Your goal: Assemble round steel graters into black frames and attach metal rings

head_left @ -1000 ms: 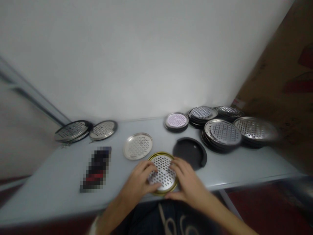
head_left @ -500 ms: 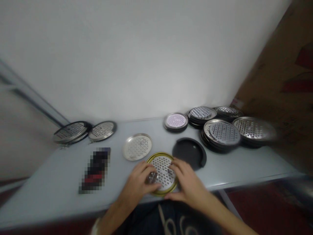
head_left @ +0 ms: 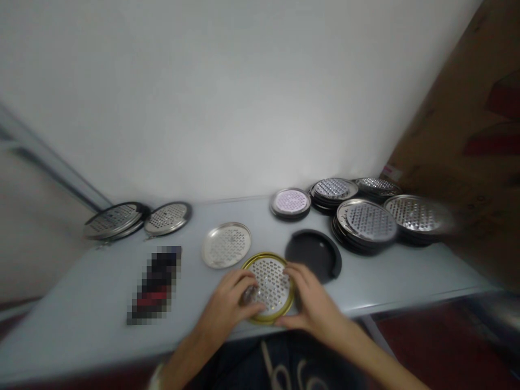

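At the back left corner of the bench (head_left: pixel 93 303) lies a low stack of grater discs (head_left: pixel 116 218), with a dark-rimmed disc (head_left: pixel 166 218) just to its right; in front of them, toward the left edge, is a dark and red object (head_left: pixel 153 284), too pixelated to identify; a loose silver disc (head_left: pixel 226 245) lies farther right, ahead of the left hand (head_left: pixel 225 300); that hand curls its fingers and thumb over the left part of the yellow-rimmed disc (head_left: pixel 268 279), around a small shiny patch (head_left: pixel 247 295); whether it is closed on a separate piece there or only on the disc, I cannot tell; the yellow-rimmed disc sits near the middle of the front edge, directly between the hands, perforated face up, touched by both, so neither is nearer; being round, it has no long axis; the right hand (head_left: pixel 311 298) grips its right side, fingers on the far rim, thumb at the near rim; just beyond that hand is a black round dish (head_left: pixel 312 250), its raised wall partial, a small bright spot on its floor; toward the back right corner stand a pale-topped stack (head_left: pixel 291 201) and several stacks of metal graters (head_left: pixel 368 222).
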`<state>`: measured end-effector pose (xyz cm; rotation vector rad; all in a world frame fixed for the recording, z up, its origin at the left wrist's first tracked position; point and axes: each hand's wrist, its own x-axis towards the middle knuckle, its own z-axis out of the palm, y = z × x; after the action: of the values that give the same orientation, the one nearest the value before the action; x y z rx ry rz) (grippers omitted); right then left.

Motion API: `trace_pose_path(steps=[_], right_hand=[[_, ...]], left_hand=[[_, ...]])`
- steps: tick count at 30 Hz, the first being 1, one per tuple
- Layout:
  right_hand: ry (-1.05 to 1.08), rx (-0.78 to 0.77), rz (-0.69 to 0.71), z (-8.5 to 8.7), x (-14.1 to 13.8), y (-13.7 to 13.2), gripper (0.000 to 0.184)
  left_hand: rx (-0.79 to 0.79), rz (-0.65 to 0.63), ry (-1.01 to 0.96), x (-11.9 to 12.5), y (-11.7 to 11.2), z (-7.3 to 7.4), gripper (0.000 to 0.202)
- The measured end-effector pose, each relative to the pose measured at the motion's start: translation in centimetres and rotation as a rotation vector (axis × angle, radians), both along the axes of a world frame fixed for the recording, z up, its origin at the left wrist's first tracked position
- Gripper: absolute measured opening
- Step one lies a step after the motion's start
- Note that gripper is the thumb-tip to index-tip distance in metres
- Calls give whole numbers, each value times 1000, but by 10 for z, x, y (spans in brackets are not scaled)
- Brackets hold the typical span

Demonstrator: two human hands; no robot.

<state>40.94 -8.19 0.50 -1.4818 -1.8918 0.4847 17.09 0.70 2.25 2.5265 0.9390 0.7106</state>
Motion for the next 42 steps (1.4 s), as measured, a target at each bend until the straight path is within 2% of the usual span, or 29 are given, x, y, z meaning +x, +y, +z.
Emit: trace_pose_path(steps=[7,13,21,23,26,28,31,34,37,42], right_hand=[[-75,94,26,-7,0,1,75],[-81,138,26,-9,0,1,73],[-90,121,30,-4,0,1,72],[-89,111,31,0,-1,1,72],[-83,97,30,3,-2,1,73],[-79,87,27,3,-3,1,74],[-77,82,27,2,-2,1,75],[-76,83,30,1,-2,1,77],[-68,85,30,-1,-2,1,77],[-72,83,26,-1,-2,1,78]], left_hand=[[-45,-19,27,-1,1,7,31],[-114,-84,77,-7,7,16,27],[-115,-73,81,-6,4,22,22],[-74,-27,72,-10,10,24,18],[81,139,66,-20,27,25,19],[144,201,112,-27,39,23,20],[122,173,188,-32,50,20,21],[83,150,180,-34,52,19,23],[88,191,141,-37,56,20,25],[97,206,185,-48,75,20,27]])
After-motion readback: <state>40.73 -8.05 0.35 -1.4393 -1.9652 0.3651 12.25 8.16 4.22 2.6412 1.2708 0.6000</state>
